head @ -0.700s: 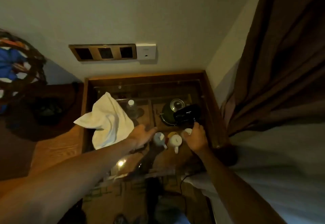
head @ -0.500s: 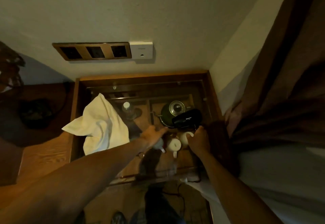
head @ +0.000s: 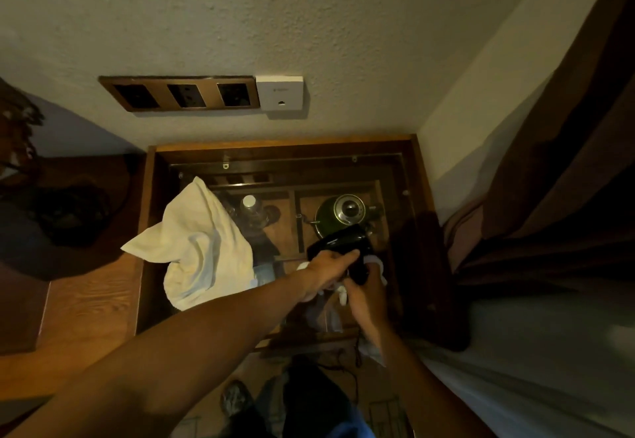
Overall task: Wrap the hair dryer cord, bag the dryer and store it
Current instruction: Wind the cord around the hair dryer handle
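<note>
A black hair dryer (head: 338,243) is held above the glass-topped wooden side table (head: 285,143), in front of a green kettle. My right hand (head: 366,295) grips its handle from below. My left hand (head: 326,269) reaches across and rests its fingers on the dryer's body where it meets the handle. The dark cord (head: 348,370) trails down past the table's near edge toward the floor. A cream cloth bag (head: 197,248) lies crumpled on the left part of the table.
Under the glass stand a green kettle (head: 338,212), a water bottle (head: 249,205) and white cups (head: 342,295), partly hidden by my hands. Wall sockets (head: 182,94) sit above the table. A brown curtain (head: 549,149) and a bed edge (head: 536,351) close off the right.
My left hand moved right from the cups onto the hair dryer. The right hand shifted up with the dryer's handle in it. The view drifted slightly.
</note>
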